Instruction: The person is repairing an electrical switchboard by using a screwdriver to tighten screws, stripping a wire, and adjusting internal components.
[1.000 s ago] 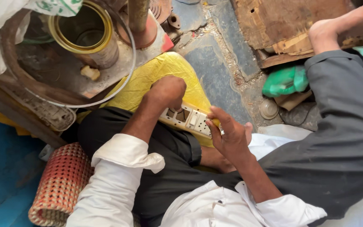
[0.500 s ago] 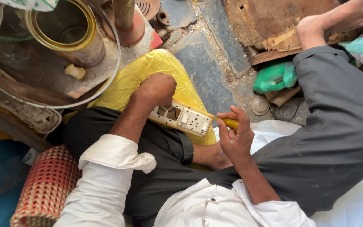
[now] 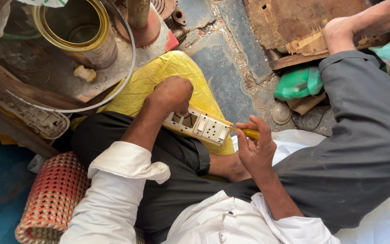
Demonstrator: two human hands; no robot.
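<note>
While both hands grip switchboard (image 3: 199,128) and screwdriver (image 3: 249,133), a tin (image 3: 78,31) and green bag (image 3: 298,82) sit nearby.

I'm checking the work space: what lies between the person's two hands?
In the head view, the cream switch-and-socket board spans the gap: the left hand presses its far end, and the right hand holds a yellow-handled screwdriver at its near end.

The floor (image 3: 222,81) is rough grey stone slabs with gritty, cracked joints. A worn wooden board (image 3: 290,27) lies at the top right, a crumpled green plastic bag (image 3: 299,83) just below it. A woven red mat (image 3: 53,199) sits lower left, in daylight.
</note>
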